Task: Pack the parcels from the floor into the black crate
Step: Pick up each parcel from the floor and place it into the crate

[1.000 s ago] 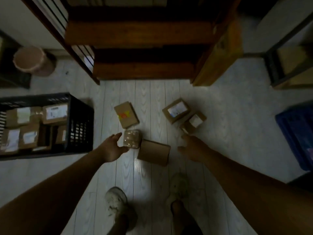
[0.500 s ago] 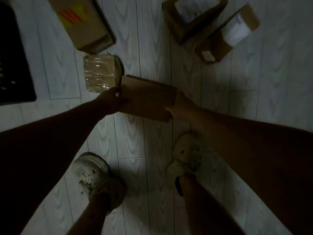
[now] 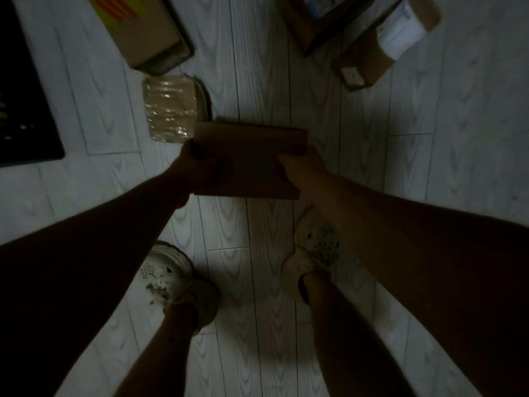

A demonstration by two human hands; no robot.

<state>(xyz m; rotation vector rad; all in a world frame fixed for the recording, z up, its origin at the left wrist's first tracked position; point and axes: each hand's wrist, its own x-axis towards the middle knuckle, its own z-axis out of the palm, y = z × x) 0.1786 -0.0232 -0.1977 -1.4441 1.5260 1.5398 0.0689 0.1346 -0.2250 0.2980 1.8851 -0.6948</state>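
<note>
Right of the black crate [image 3: 25, 96], the plain brown parcel [image 3: 246, 164] now tilts up off the floor [image 3: 257, 81] — it lay flat half a second ago. Left hand [image 3: 197, 164] and right hand [image 3: 303, 167] hold its ends, fingers clamped on it.

At the centre the plain box [image 3: 249, 159] is matt brown cardboard, smooth and unprinted. Just at its 10 o'clock the wrapped parcel [image 3: 170, 107] is sheathed in clear plastic film, crinkled and glossy, catching small highlights. At 11 o'clock the printed box [image 3: 143, 27] is matt cardboard too, as is the labelled box [image 3: 369, 58] at 1 o'clock, which carries a smooth white paper label [image 3: 400, 27]. The floor [image 3: 257, 67] looks like pale wood-grain planks with a soft sheen. At 9 o'clock the black crate [image 3: 25, 110] seems matt plastic. The shoes [image 3: 166, 270] toward 6 o'clock look perforated and scuffed.
</note>
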